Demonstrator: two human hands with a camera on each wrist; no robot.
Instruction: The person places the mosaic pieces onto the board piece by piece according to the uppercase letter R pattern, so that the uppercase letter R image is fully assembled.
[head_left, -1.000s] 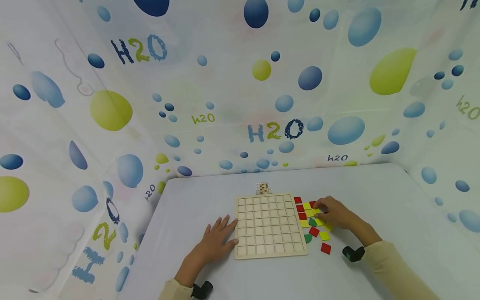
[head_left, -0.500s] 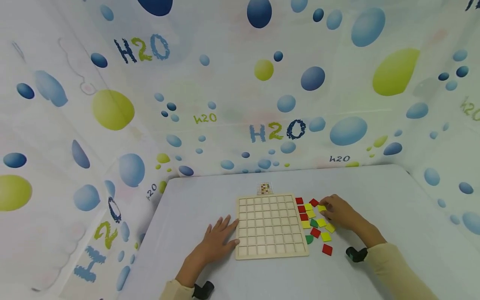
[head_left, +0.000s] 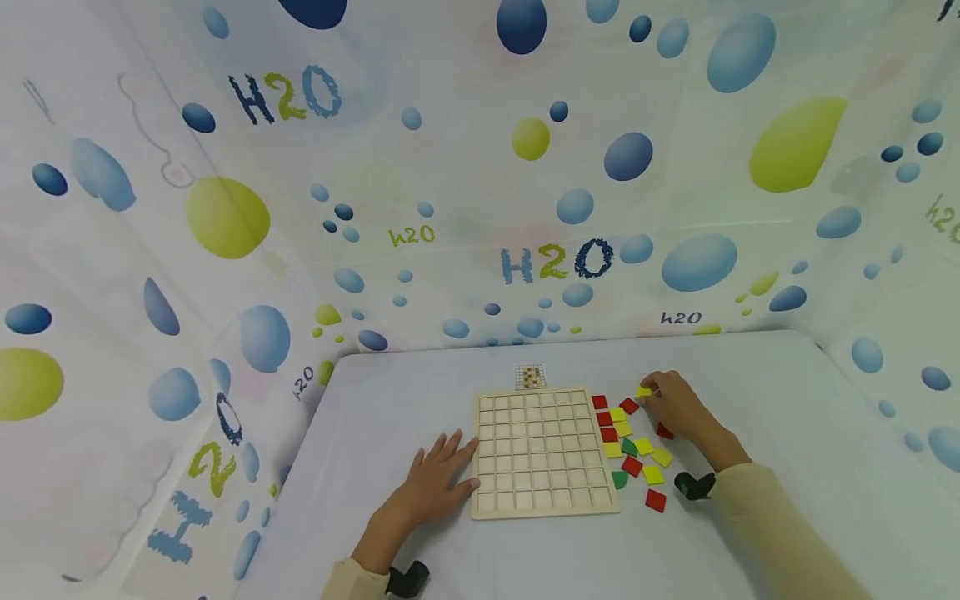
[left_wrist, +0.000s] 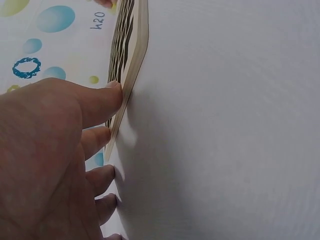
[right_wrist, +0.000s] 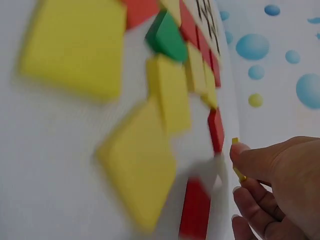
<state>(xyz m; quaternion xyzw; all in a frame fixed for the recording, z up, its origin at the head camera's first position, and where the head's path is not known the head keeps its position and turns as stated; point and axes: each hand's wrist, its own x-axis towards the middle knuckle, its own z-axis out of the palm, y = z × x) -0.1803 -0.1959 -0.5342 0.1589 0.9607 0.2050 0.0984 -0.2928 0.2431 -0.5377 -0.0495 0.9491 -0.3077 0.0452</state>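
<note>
My right hand (head_left: 675, 408) pinches a yellow tile (head_left: 643, 391) between thumb and fingers, past the far end of the loose tiles. In the right wrist view that tile (right_wrist: 238, 160) shows edge-on at the thumb tip. A red tile (head_left: 628, 406) lies just left of the hand, and another red tile (head_left: 664, 431) is partly hidden under it. My left hand (head_left: 433, 479) lies with spread fingers against the left edge of the wooden grid board (head_left: 543, 454). Its thumb and index fingertip touch the board's side (left_wrist: 131, 75) in the left wrist view.
Several red, yellow and green tiles are scattered right of the board, among them a yellow tile (head_left: 653, 475), a green tile (head_left: 619, 479) and a red tile (head_left: 656, 500). A small printed pattern card (head_left: 531, 377) lies at the board's far edge on the white table (head_left: 405, 392).
My right hand has picked a yellow tile from the group and carried it away toward the far side, uncovering a red tile beneath. The left hand stays at the board.
</note>
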